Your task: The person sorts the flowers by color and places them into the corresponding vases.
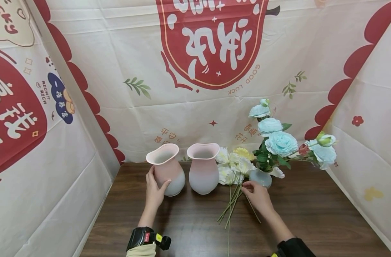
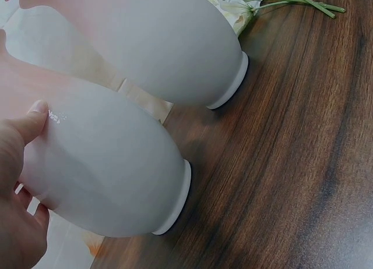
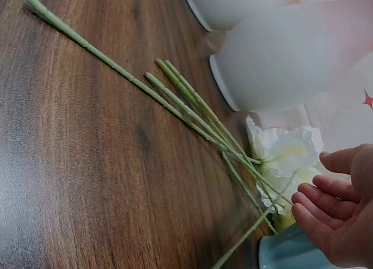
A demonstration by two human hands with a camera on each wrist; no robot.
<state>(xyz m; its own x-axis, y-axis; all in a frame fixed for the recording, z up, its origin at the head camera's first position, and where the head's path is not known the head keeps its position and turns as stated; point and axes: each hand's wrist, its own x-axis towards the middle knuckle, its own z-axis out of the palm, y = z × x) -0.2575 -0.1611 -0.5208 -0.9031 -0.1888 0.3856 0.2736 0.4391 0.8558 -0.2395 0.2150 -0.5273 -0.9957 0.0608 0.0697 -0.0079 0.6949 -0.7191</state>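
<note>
My left hand point(image 1: 154, 191) grips the left pink-and-grey vase point(image 1: 172, 175), thumb on its front and fingers round its far side. This vase leans a little to the left, its mouth empty. Beside it a matching vase point(image 1: 204, 175) stands upright. My right hand point(image 3: 341, 202) is at the stems point(image 1: 232, 205) of several white flowers point(image 1: 227, 167), its thumb apart from loosely bent fingers that pinch nothing. The blossoms lie at the back of the table, stems towards me. Close to that hand stands a small light-blue vase point(image 1: 261, 177).
Large pale-blue flowers point(image 1: 281, 143) with green leaves rise from the small vase and spread right. A yellow flower point(image 1: 244, 153) lies by the white ones. Printed cloth point(image 1: 144, 117) hangs behind the brown wooden table point(image 1: 311, 210) and along both sides.
</note>
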